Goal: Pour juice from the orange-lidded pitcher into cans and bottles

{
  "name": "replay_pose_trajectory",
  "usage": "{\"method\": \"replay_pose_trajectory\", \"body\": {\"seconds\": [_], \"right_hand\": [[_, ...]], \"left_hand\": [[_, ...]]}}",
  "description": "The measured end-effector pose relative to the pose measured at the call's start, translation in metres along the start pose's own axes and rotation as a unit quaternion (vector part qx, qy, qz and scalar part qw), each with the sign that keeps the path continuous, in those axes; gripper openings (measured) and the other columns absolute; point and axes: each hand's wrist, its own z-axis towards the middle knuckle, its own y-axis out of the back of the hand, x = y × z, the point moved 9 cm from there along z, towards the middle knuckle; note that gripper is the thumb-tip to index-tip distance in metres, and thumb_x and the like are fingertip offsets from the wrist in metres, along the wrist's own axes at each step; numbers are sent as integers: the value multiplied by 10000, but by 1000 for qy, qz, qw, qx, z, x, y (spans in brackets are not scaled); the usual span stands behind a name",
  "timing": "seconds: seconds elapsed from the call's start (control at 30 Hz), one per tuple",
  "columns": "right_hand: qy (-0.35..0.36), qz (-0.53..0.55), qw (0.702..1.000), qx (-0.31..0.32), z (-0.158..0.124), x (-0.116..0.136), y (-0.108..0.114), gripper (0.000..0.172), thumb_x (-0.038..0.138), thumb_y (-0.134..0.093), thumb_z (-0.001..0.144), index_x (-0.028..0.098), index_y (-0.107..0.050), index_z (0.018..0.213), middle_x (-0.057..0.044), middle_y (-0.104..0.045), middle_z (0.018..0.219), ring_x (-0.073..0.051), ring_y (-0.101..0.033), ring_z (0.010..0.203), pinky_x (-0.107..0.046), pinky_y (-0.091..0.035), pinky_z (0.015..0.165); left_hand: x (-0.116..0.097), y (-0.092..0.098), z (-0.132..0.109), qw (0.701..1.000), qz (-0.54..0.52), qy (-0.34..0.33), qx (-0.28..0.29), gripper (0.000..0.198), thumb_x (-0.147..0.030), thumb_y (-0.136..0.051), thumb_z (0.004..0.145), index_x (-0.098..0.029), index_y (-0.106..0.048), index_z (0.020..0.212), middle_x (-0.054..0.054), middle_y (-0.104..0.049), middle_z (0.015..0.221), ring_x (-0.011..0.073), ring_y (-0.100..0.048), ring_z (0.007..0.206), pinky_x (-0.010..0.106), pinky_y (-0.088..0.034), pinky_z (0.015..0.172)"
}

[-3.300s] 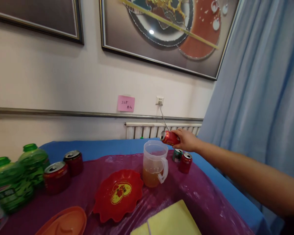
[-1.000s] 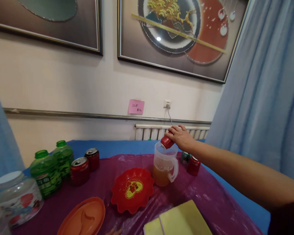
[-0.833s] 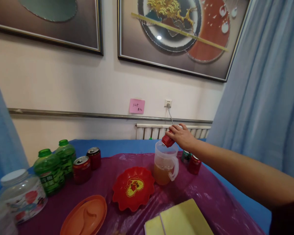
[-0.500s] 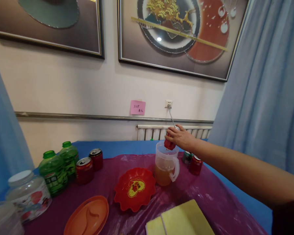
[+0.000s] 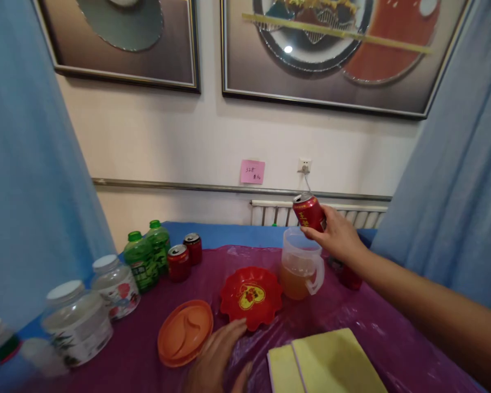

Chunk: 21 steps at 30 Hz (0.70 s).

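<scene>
My right hand (image 5: 339, 233) is wrapped round a red drink can (image 5: 309, 214), tilted a little, its opened top facing up and left. Below the can stands a clear plastic pitcher (image 5: 298, 273), partly filled with amber liquid, its handle toward the right. Low in the view, my left hand (image 5: 217, 357) has its fingers apart and holds nothing. Its fingertips are close to the front rim of a red scalloped plate (image 5: 234, 305); whether they touch I cannot tell. Left of that hand lies an orange divided plate (image 5: 175, 345).
A folded yellow cloth (image 5: 331, 363) lies at the front right. On the left stand two red cans (image 5: 179, 267), green bottles (image 5: 141, 267) and white-lidded jars (image 5: 79, 327). Behind my right forearm, another red can (image 5: 351, 278) is partly hidden. A radiator (image 5: 270, 213) runs along the wall.
The red can in my right hand has gone from tipped over the pitcher to nearly upright above it. My left hand has come into view at the bottom. The camera view has turned left.
</scene>
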Motion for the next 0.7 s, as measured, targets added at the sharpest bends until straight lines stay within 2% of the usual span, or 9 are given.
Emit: {"method": "replay_pose_trajectory", "body": {"seconds": [0.07,0.17,0.2,0.27,0.37,0.43,0.5,0.6,0.7], "right_hand": [[-45,176,983,33,-40,23,-16,485,471,-686,838,199,-587,1227,-116,-730,1032,-294,-692,872,-397,-530,725],[-52,389,909,143,-110,76,-62,535,381,-684,850,257,-519,1344,-91,-703,1212,-282,-689,1053,-412,-569,861],[-59,412,896,153,-131,88,-75,576,343,-707,821,274,-512,1358,-90,-679,1270,-292,-665,1126,-434,-558,923],[-56,416,892,167,-163,105,-100,667,284,-745,745,296,-515,1371,-102,-639,1347,-326,-620,1212,-492,-521,1010],[-64,398,898,176,-194,109,-128,809,297,-760,713,296,-448,1459,-138,-561,1448,-363,-540,1320,-557,-445,1095],[-63,387,899,194,-210,103,-141,916,333,-772,709,292,-367,1529,-151,-475,1529,-378,-458,1398,-584,-400,1129],[-63,380,899,209,-225,91,-149,932,344,-768,705,305,-360,1542,-148,-438,1559,-386,-423,1424,-599,-389,1133],[-71,388,883,255,-252,64,-160,783,320,-742,716,375,-493,1456,-118,-543,1473,-369,-595,1265,-558,-515,1017],[-91,401,867,281,-276,34,-162,625,311,-742,711,433,-625,1312,-81,-657,1329,-335,-718,1026,-484,-613,836]], "left_hand": [[-4,4,20,992,-88,89,9,539,-420,-675,902,-321,-526,1410,76,-671,1372,254,-669,1221,380,-574,1015],[-7,-3,37,946,-265,187,-23,760,-523,-727,836,-253,-425,1478,142,-591,1453,288,-624,1278,400,-574,1011],[-8,-8,39,930,-306,204,-30,829,-534,-750,807,-230,-397,1492,157,-568,1472,297,-606,1299,411,-556,1036],[-7,-16,39,915,-332,229,-31,859,-519,-783,761,-197,-417,1469,167,-585,1447,309,-607,1290,434,-522,1073],[6,-13,34,922,-289,258,-25,730,-475,-791,715,-179,-547,1337,143,-695,1295,311,-679,1168,425,-547,1024],[28,2,33,929,-243,278,-31,675,-471,-776,705,-176,-583,1280,124,-732,1221,307,-712,1093,407,-581,950],[66,28,34,933,-157,319,-51,657,-476,-762,712,-165,-585,1262,120,-744,1187,314,-725,1052,425,-587,912],[132,76,40,925,12,369,-90,625,-461,-757,735,-133,-577,1236,161,-732,1183,334,-717,1042,453,-569,905],[182,102,48,909,110,391,-92,546,-410,-752,766,-78,-587,1167,227,-718,1168,346,-713,1045,421,-565,870]]}}
